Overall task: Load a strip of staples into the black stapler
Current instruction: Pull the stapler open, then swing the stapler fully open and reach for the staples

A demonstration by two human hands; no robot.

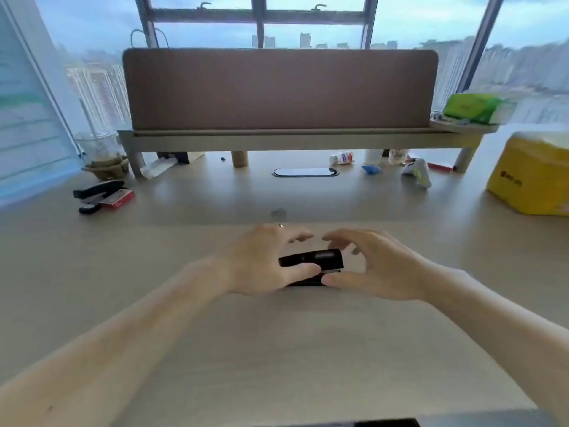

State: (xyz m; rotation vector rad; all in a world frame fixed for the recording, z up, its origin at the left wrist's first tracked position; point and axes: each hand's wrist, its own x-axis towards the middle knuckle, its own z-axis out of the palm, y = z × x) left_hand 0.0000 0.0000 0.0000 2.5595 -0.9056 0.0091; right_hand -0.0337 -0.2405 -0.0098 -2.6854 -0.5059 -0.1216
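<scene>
A small black stapler (314, 259) lies on its side on the light wooden desk (277, 334), in the middle of the head view. My left hand (264, 263) grips its left end, thumb across the front. My right hand (375, 266) is at the stapler's right end, thumb touching the lower edge, fingers spread and curled above it. A small grey strip of staples (278, 213) lies on the desk just beyond my hands. The image is blurred, so I cannot tell whether the stapler's top is lifted.
At the far left lie a second black stapler (97, 190) and a red staple box (118, 199). A yellow box (532, 177) stands at the right. A shelf with a brown screen (280, 87) spans the back, with small bottles and clutter beneath.
</scene>
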